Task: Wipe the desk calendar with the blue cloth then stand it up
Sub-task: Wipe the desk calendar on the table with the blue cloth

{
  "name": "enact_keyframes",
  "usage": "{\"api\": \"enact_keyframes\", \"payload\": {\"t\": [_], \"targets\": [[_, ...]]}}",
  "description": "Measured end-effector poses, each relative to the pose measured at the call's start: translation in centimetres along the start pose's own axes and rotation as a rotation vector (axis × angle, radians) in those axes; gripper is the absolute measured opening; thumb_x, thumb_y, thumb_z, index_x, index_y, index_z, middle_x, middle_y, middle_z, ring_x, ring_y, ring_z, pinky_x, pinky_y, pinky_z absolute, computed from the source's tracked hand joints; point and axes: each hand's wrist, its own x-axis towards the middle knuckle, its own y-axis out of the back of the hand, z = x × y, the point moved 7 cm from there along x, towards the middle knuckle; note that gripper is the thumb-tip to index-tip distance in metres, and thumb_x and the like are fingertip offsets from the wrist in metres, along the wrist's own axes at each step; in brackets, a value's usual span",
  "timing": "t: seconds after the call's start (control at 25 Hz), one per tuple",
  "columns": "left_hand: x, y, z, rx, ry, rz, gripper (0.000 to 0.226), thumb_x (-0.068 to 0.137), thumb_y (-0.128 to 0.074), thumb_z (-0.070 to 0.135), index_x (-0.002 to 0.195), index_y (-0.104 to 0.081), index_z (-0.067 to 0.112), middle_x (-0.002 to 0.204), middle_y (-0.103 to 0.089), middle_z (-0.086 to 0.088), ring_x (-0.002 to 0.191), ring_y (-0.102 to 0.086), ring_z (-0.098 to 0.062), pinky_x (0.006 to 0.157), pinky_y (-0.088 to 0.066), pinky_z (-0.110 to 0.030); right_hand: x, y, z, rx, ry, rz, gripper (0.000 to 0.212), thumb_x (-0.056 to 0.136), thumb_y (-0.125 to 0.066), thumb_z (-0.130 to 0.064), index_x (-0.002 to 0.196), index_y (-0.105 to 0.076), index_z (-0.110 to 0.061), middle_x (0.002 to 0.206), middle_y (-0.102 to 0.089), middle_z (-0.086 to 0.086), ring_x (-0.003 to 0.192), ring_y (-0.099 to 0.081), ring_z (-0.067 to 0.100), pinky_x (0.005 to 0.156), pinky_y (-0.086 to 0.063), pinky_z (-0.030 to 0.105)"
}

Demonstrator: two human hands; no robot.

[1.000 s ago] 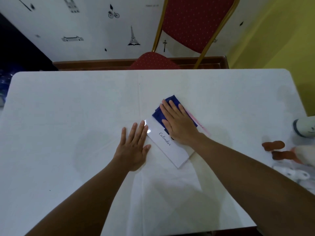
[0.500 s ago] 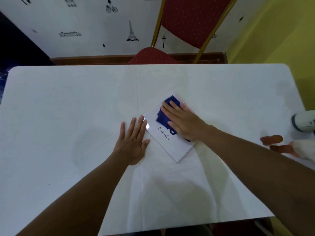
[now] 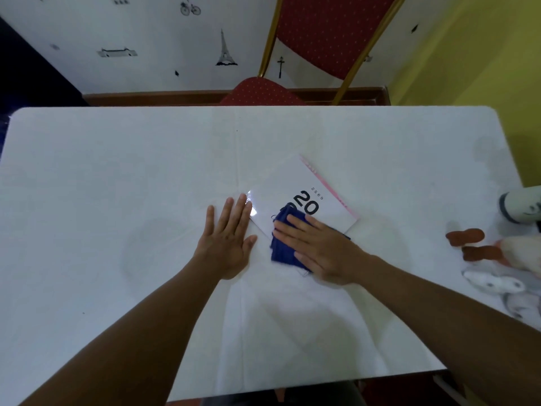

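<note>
A white desk calendar (image 3: 288, 186) lies flat and turned at an angle in the middle of the white table (image 3: 117, 171). Black digits "20" show on its cover and a pink edge runs along its far right side. The blue cloth (image 3: 282, 244) covers the calendar's near corner and hangs over onto the table. My right hand (image 3: 319, 247) presses flat on the cloth, fingers spread, hiding most of it. My left hand (image 3: 228, 235) lies flat on the table, fingertips touching the calendar's left corner.
A plush toy with orange feet (image 3: 474, 244) and a white cylinder-shaped thing (image 3: 521, 206) lie at the table's right edge. A red chair with a gold frame (image 3: 322, 39) stands behind the far edge. The near edge runs just below my forearms.
My right hand has slid the blue cloth from the calendar's far part down to its near corner, uncovering the printed "20". The left hand has stayed at the left corner.
</note>
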Motion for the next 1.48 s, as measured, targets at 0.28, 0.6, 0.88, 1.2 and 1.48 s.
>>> {"api": "enact_keyframes", "payload": {"t": [0.28, 0.6, 0.88, 1.2, 1.48], "targets": [[-0.3, 0.2, 0.2, 0.025, 0.003, 0.013, 0.069, 0.098, -0.003, 0.052, 0.152, 0.017, 0.014, 0.162, 0.023, -0.006, 0.148, 0.021, -0.027, 0.119, 0.001, -0.057, 8.1, 2.0, 5.4, -0.018, -0.246, 0.052, 0.060, 0.109, -0.024, -0.033, 0.164, -0.011, -0.014, 0.173, -0.008, 0.003, 0.159, -0.008, 0.025, 0.127, -0.012, 0.048], [-0.2, 0.3, 0.2, 0.017, -0.003, 0.016, 0.068, 0.099, -0.002, 0.053, 0.151, 0.020, 0.015, 0.161, 0.024, -0.006, 0.147, 0.023, -0.026, 0.119, 0.002, -0.056, 2.5, 0.2, -0.6, 0.005, -0.188, 0.095, 0.061, 0.110, -0.029, -0.033, 0.165, -0.010, -0.015, 0.173, -0.006, 0.001, 0.159, -0.001, 0.020, 0.128, -0.009, 0.047], [-0.3, 0.3, 0.3, 0.039, 0.005, 0.021, 0.069, 0.099, -0.003, 0.052, 0.152, 0.017, 0.014, 0.162, 0.022, -0.007, 0.148, 0.020, -0.028, 0.119, -0.002, -0.057, 1.1, 0.0, 1.2, 0.001, -0.014, 0.011, 0.058, 0.109, -0.032, -0.030, 0.164, -0.017, -0.016, 0.173, -0.012, 0.000, 0.159, -0.006, 0.019, 0.128, -0.011, 0.046], [-0.3, 0.2, 0.3, 0.048, 0.014, 0.010, 0.069, 0.099, -0.004, 0.052, 0.152, 0.016, 0.013, 0.162, 0.020, -0.007, 0.148, 0.020, -0.027, 0.119, 0.000, -0.057, 9.0, 2.0, 5.4, 0.016, -0.263, 0.086, 0.059, 0.110, -0.023, -0.032, 0.164, -0.009, -0.014, 0.173, -0.006, 0.002, 0.159, -0.004, 0.024, 0.128, -0.009, 0.048], [0.0, 0.0, 0.3, 0.061, 0.025, -0.060, 0.070, 0.097, 0.002, 0.055, 0.149, 0.026, 0.016, 0.158, 0.031, -0.006, 0.144, 0.030, -0.025, 0.119, 0.008, -0.055, 4.3, 0.5, 0.0, 0.015, -0.186, 0.123, 0.060, 0.110, -0.028, -0.032, 0.164, -0.010, -0.015, 0.173, -0.007, 0.002, 0.159, -0.003, 0.021, 0.128, -0.008, 0.046]]}}
